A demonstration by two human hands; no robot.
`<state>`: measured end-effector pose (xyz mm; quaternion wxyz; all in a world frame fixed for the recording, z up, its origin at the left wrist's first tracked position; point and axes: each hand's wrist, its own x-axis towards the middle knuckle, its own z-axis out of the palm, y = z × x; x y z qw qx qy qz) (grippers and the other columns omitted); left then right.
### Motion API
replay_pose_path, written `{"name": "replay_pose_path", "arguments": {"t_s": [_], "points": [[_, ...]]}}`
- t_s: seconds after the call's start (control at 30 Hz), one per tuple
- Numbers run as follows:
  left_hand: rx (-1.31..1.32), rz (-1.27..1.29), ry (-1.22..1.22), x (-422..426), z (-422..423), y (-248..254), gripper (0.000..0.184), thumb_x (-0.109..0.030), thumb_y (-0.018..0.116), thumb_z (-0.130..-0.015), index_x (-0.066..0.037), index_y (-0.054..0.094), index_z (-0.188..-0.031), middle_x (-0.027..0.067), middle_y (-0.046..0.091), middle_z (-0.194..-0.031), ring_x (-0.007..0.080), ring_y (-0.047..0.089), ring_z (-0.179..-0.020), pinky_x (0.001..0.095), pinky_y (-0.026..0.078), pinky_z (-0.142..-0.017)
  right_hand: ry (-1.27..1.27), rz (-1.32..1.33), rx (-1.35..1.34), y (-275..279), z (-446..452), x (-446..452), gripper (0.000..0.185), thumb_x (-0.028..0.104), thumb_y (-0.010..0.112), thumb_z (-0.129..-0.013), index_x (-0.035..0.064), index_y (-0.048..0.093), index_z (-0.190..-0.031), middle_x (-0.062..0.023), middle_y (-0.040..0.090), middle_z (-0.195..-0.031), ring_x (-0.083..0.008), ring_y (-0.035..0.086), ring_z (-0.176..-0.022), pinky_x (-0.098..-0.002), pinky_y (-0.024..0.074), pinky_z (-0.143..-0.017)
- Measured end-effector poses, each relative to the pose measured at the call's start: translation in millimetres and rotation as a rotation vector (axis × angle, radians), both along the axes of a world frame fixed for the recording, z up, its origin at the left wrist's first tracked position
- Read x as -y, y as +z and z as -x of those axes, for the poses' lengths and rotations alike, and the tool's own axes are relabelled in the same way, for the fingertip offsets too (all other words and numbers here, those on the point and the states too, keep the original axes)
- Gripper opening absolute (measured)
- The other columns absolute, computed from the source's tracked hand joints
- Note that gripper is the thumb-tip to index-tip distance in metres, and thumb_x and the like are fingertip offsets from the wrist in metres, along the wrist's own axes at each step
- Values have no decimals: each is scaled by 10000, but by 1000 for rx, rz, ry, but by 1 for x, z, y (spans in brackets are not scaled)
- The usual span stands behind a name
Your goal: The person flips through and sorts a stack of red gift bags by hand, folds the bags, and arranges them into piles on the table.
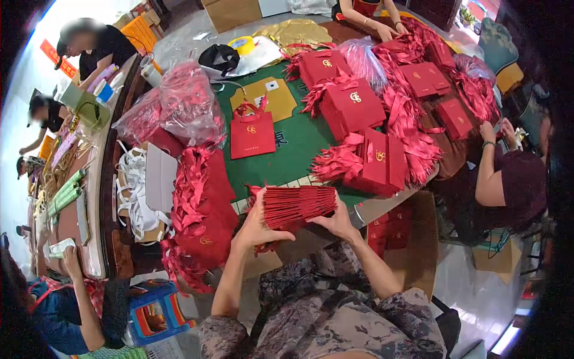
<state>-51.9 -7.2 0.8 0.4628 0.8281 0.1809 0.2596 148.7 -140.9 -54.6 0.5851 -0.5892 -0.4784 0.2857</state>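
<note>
Between my two hands is a thick stack of folded red paper bags, its layered edges facing up toward me. My left hand presses on the stack's left end, thumb stretched along the near side. At the right end my right hand grips it, fingers behind and thumb in front. Beyond the stack, a single red gift bag with ribbon handles and a gold logo lies on the green table mat. More red bags with ribbons are heaped just left of my left hand.
Bundles of red bags and loose ribbons cover the table's right side. A plastic-wrapped pile sits at the left, near a box of white ribbons. An open carton stands by my right arm. Several people work around the tables.
</note>
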Motion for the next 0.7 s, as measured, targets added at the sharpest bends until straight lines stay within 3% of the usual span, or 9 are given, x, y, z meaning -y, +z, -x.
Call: {"name": "replay_pose_path", "arguments": {"t_s": [0.03, 0.1, 0.13, 0.2, 0.3, 0.37, 0.47, 0.53, 0.7], "points": [[1, -5, -4, -4, 0, -1, 1053, -248, 933, -584, -23, 277, -1376, 132, 606, -1174, 215, 520, -1192, 380, 391, -1043, -3, -5, 19, 0, -1, 0, 671, 158, 861, -698, 0, 483, -1230, -116, 657, -1089, -176, 627, -1005, -337, 497, -893], [-107, -580, -62, -10, 0, -6, 1046, -262, 913, -614, 8, 257, -1382, 152, 615, -1162, 278, 573, -1132, 386, 428, -998, -25, -10, 53, -4, -1, -1, 662, 153, 855, -704, 0, 485, -1231, -117, 657, -1089, -175, 628, -1008, -334, 498, -893], [-110, -582, -62, -10, 2, -11, 1046, -262, 913, -614, 8, 257, -1382, 152, 615, -1162, 278, 573, -1132, 386, 428, -998, -49, -11, 83, -7, 0, -1, 653, 148, 850, -710, 1, 486, -1232, -117, 658, -1089, -175, 629, -1011, -331, 499, -893], [-85, -334, 15, -8, 4, -20, 995, -254, 890, -641, 29, 279, -1373, 172, 621, -1134, 343, 608, -1060, 394, 462, -944, -68, -13, 94, -11, 2, 1, 646, 140, 847, -712, -1, 489, -1231, -113, 658, -1091, -166, 626, -1011, -329, 499, -895], [-35, -424, 64, -8, 5, -27, 944, -237, 881, -655, 23, 309, -1359, 183, 630, -1115, 358, 632, -1011, 396, 486, -903, -34, -6, -4, -12, -2, 0, 635, 119, 841, -714, -2, 495, -1233, -99, 658, -1098, -150, 618, -1017, -327, 499, -900], [-74, -250, 96, -5, 3, -22, 922, -233, 877, -665, 22, 326, -1359, 177, 633, -1117, 356, 632, -1008, 391, 489, -900, 17, -13, -113, -4, -1, -1, 632, 104, 838, -714, -2, 498, -1237, -88, 658, -1101, -142, 612, -1023, -328, 499, -902], [-77, -358, 85, -7, -1, -13, 905, -237, 878, -668, 29, 351, -1353, 167, 650, -1091, 340, 641, -998, 386, 497, -883, 48, -43, -194, 10, -2, -2, 623, 73, 838, -705, 4, 517, -1235, -66, 657, -1115, -133, 602, -1034, -326, 495, -910], [-329, -58, 94, -12, -3, -10, 932, -250, 886, -663, 36, 355, -1373, 149, 664, -1106, 285, 645, -1029, 366, 491, -910, 52, 11, -141, 17, -7, -4, 614, 68, 839, -705, 5, 531, -1232, -66, 656, -1133, -134, 601, -1045, -328, 491, -920], [-385, 123, 179, -20, -6, 20, 989, -285, 893, -655, 18, 347, -1423, 141, 653, -1192, 219, 629, -1088, 341, 471, -969, 7, -3, -324, 32, 5, -8, 584, 89, 857, -690, -4, 568, -1190, -73, 664, -1111, -150, 619, -1012, -332, 483, -934]]}}
